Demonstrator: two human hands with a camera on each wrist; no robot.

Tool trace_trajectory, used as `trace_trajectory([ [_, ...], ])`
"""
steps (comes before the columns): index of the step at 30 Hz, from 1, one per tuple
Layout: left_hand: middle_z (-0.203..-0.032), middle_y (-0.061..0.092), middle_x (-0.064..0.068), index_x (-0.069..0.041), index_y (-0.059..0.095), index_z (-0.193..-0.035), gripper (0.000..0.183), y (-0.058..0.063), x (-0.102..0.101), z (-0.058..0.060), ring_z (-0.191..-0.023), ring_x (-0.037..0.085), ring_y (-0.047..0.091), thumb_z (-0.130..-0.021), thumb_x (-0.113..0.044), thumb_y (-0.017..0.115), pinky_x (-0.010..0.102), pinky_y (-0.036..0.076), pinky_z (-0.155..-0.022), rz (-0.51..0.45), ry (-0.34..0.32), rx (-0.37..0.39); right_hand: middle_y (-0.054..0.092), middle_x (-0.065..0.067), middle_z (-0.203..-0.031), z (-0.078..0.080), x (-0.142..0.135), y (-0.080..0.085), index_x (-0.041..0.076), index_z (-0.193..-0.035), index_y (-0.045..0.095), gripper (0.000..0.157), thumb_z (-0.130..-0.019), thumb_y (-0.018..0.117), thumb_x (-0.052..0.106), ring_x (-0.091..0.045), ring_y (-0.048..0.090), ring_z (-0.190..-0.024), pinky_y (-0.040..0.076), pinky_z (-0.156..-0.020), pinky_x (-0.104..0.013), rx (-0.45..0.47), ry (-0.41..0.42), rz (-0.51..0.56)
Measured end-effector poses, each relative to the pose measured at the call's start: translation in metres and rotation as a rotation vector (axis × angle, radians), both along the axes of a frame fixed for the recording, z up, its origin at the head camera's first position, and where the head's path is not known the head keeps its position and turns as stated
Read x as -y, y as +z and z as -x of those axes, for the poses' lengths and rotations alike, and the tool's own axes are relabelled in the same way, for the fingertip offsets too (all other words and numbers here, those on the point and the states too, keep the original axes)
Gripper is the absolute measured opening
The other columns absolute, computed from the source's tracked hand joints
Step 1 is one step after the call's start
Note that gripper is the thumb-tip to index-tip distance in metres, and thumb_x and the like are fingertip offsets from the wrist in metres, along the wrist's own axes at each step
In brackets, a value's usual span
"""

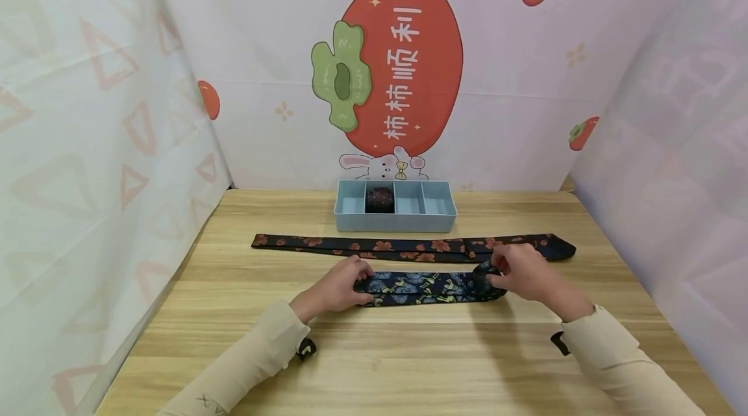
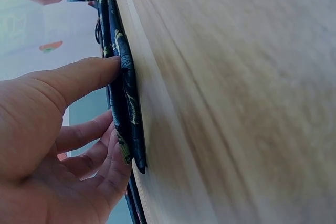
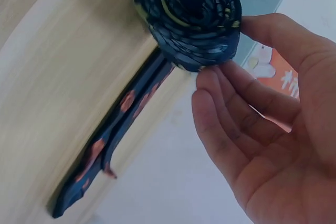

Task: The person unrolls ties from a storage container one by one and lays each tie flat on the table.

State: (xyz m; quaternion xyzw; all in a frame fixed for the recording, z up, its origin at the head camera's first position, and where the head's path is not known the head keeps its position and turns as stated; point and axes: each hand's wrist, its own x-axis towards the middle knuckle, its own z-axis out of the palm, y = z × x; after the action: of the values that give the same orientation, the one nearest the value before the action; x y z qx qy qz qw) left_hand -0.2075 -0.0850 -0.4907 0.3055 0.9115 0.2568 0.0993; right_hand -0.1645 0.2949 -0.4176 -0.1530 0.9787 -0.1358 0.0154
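A dark blue necktie point(image 1: 421, 287) with blue and yellow figures lies across the table, its right part wound into a roll point(image 3: 191, 19). My right hand point(image 1: 523, 274) holds that roll between thumb and fingers. At the tie's left end, my left hand point(image 1: 339, 285) grips the fabric, thumb point(image 2: 97, 74) on the near edge and fingers point(image 2: 107, 161) at the far edge. Behind it lies a second necktie point(image 1: 382, 247), dark with orange flowers, stretched out flat; neither hand holds it.
At the back stands a light blue tray point(image 1: 394, 223) divided into several compartments. One compartment holds a dark rolled item point(image 1: 380, 200), seemingly another necktie. Printed cloth point(image 1: 497, 137) hangs along the back and both sides of the wooden table point(image 1: 386, 364).
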Motion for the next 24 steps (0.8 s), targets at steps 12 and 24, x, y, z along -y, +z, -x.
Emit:
trace_trajectory([
  [12, -0.105, 0.057, 0.005, -0.007, 0.063, -0.117, 0.044, 0.007, 0.001, -0.003, -0.092, 0.014, 0.052, -0.082, -0.03, 0.077, 0.033, 0.048, -0.084, -0.011, -0.006, 0.013, 0.065, -0.004, -0.083, -0.002, -0.022, 0.003, -0.001, -0.101, 0.067, 0.026, -0.085, 0.071, 0.019, -0.01, 0.054, -0.066, 0.048, -0.062, -0.031, 0.132, -0.055, -0.014],
  [24, -0.104, 0.056, 0.0, -0.011, 0.063, -0.117, 0.043, 0.0, 0.009, -0.001, -0.092, 0.012, 0.052, -0.082, -0.032, 0.077, 0.032, 0.048, -0.083, 0.001, -0.002, 0.009, 0.057, 0.007, -0.072, 0.003, 0.018, -0.001, 0.009, -0.09, 0.066, 0.01, -0.084, 0.073, 0.011, 0.001, 0.048, -0.061, 0.045, -0.063, -0.024, 0.1, 0.172, 0.051],
])
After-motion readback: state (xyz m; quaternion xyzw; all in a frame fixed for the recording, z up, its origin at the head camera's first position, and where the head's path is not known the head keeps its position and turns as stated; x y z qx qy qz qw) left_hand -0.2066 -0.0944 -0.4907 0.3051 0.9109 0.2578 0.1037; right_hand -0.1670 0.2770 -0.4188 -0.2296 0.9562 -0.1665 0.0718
